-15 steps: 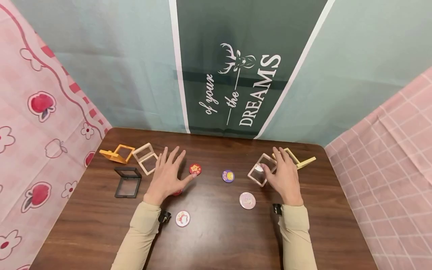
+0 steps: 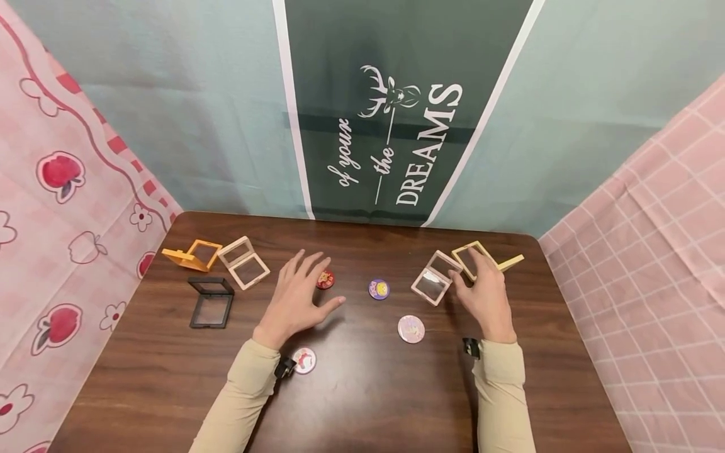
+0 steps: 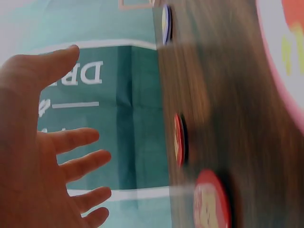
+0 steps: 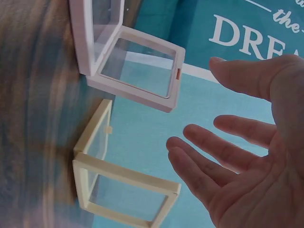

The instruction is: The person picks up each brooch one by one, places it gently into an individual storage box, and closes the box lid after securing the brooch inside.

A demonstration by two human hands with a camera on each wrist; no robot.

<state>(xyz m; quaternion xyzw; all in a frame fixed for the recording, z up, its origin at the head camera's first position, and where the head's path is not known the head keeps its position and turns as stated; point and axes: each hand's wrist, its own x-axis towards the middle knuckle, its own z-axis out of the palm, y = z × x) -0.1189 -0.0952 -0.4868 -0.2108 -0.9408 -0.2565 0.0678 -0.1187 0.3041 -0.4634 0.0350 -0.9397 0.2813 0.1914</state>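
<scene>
My left hand hovers over the table with fingers spread and nothing in it. It partly covers a round red badge; the left wrist view shows a second red badge, hidden under the hand in the head view. Near that wrist lies a white badge. My right hand is held above the table beside an open pale pink display frame and an open yellow display frame. Its fingers are loosely bent, apart from both frames in the right wrist view.
A purple badge and a pink badge lie mid-table. Open orange, beige and black display frames stand at the left. Curtains border the table at the back and sides.
My left hand has shifted right, now overlapping the red badge. The right hand has drawn slightly toward me and right, uncovering more of the pink and yellow frames. The head view has shifted slightly.
</scene>
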